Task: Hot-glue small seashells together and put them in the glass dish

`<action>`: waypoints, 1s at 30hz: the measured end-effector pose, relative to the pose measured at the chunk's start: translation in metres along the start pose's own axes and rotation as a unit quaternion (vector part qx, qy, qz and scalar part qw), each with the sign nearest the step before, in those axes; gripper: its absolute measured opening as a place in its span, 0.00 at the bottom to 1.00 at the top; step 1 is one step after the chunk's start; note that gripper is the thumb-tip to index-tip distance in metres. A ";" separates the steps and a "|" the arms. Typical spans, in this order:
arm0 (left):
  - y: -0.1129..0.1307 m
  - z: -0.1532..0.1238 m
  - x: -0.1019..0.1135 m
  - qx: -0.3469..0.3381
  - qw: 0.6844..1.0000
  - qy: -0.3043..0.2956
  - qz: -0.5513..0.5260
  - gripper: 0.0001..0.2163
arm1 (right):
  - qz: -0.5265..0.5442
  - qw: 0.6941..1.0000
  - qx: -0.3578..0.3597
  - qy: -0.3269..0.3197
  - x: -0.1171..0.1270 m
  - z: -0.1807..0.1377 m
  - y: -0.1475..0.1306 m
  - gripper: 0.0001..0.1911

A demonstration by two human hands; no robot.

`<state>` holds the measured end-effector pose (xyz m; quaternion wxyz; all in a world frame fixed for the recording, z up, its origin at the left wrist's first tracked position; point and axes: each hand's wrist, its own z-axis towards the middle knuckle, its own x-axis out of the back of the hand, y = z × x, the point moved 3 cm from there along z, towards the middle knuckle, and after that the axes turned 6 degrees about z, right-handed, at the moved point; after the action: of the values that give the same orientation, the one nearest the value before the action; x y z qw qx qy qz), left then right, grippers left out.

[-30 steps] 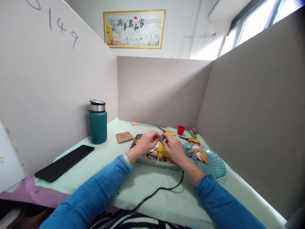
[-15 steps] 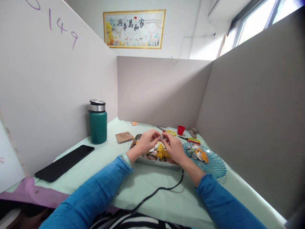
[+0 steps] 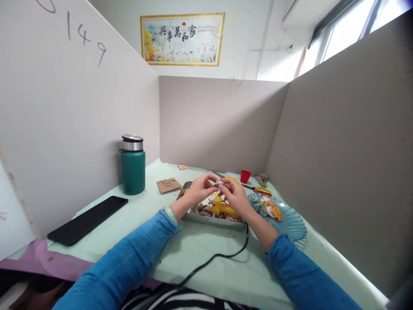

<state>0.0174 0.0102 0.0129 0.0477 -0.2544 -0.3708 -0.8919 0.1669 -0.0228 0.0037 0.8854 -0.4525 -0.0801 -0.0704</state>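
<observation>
My left hand and my right hand meet above a metal tray, their fingertips pinched together on a small grey piece that I cannot make out. Both wrists come out of blue sleeves; a pale green bangle sits on the left one. Under the hands, in the tray, lies a yellow glue gun among shells and small bits. Its black cord runs off the tray toward me.
A blue glass plate holding shells sits right of the tray. Behind are yellow-handled scissors, a red cup and a brown card. A green flask and a black phone stand left. Grey partitions wall three sides.
Both hands have risen slightly and drawn a little farther from me, still pinching the small piece. More of the glue gun shows beneath them.
</observation>
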 end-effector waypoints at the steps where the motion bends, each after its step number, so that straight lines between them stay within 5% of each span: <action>1: 0.001 0.000 0.000 -0.001 1.000 0.002 0.002 0.14 | -0.002 1.000 -0.002 -0.004 -0.001 0.000 0.000 0.15; 9: -0.001 0.001 0.000 -0.023 0.997 0.017 -0.066 0.13 | -0.017 1.000 0.010 0.008 -0.001 0.000 -0.002 0.17; 20: -0.003 0.002 -0.004 0.021 0.971 -0.036 -0.234 0.16 | -0.069 0.996 0.046 0.036 0.002 -0.002 -0.003 0.16; 30: -0.005 0.003 -0.003 0.022 0.982 -0.021 -0.187 0.15 | -0.208 0.961 0.164 0.083 0.002 -0.008 -0.023 0.09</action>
<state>0.0199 0.0152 0.0103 -0.1224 -0.1985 -0.4324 -0.8710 0.1645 -0.0425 0.0178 0.9169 -0.2671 -0.1087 -0.2760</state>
